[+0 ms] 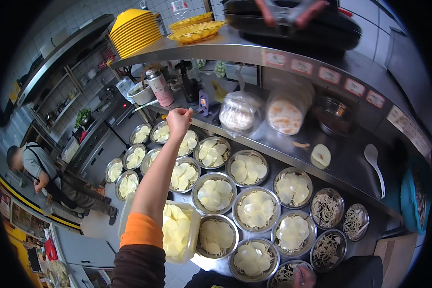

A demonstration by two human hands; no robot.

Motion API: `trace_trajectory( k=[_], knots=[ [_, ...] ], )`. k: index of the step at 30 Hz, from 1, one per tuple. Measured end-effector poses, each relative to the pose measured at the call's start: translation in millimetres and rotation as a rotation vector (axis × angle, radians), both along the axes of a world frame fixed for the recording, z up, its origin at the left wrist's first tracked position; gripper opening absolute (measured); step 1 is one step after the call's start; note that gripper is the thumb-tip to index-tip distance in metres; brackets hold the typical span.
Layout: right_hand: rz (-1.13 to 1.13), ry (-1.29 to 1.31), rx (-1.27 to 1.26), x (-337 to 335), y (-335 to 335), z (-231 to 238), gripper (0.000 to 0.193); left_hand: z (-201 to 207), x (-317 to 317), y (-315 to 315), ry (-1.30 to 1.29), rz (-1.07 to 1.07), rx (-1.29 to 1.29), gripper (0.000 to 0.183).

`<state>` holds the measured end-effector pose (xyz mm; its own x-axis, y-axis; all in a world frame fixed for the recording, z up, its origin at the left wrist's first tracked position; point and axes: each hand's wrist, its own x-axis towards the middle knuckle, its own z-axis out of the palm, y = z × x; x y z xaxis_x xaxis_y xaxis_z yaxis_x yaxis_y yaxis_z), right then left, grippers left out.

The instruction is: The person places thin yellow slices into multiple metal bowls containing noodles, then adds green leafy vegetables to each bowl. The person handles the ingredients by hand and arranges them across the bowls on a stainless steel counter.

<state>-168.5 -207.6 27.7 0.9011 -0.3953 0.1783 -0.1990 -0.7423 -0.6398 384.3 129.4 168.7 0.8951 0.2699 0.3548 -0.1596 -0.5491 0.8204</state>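
Observation:
My left hand [179, 123] is bare and stretched out over the far bowls, near the steel shelf. Its fingers are pinched together; anything in them is too small to name. Below it stand rows of steel bowls [192, 192] with thin pale-yellow slices, like potato, over whitish shreds. Beside my left forearm is a translucent tub [193, 252] of the same slices. My right hand [303, 277], in a clear plastic glove, is at a steel bowl of shreds [285, 273] by the lower edge; its fingers are mostly hidden. Several bowls at the right [327, 207] hold only shreds.
On the steel counter [350, 158] lie bagged flatbreads [285, 115], half a peeled vegetable [320, 156], a white ladle [375, 165] and a pink flask [160, 89]. Yellow baskets [135, 33] stack on the upper shelf. A teal basin [413, 201] stands right. A person [38, 168] stands left.

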Motion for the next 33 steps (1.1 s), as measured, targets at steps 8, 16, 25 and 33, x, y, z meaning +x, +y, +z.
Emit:
trace_trajectory(
  k=[8, 16, 25, 33],
  knots=[
    [0.048, 0.02, -0.07, 42.2, 50.8, 5.8, 0.016, -38.2, 101.1, 43.5, -0.004, 0.072, 0.261, 0.02],
    [-0.048, 0.102, 0.003, 59.4, 92.2, 28.0, 0.012, -1.2, 64.5, 85.4, -0.066, -0.406, 0.115, 0.016],
    [0.159, 0.143, -0.062, 100.5, 117.0, 45.4, 0.014, -27.1, -223.0, 112.6, 0.513, -0.989, 0.645, 0.028],
    [0.257, 0.044, -0.062, 104.6, 131.0, 62.0, 0.016, -77.8, -290.2, 90.2, 0.418, -0.944, 0.613, 0.051]
  ],
)
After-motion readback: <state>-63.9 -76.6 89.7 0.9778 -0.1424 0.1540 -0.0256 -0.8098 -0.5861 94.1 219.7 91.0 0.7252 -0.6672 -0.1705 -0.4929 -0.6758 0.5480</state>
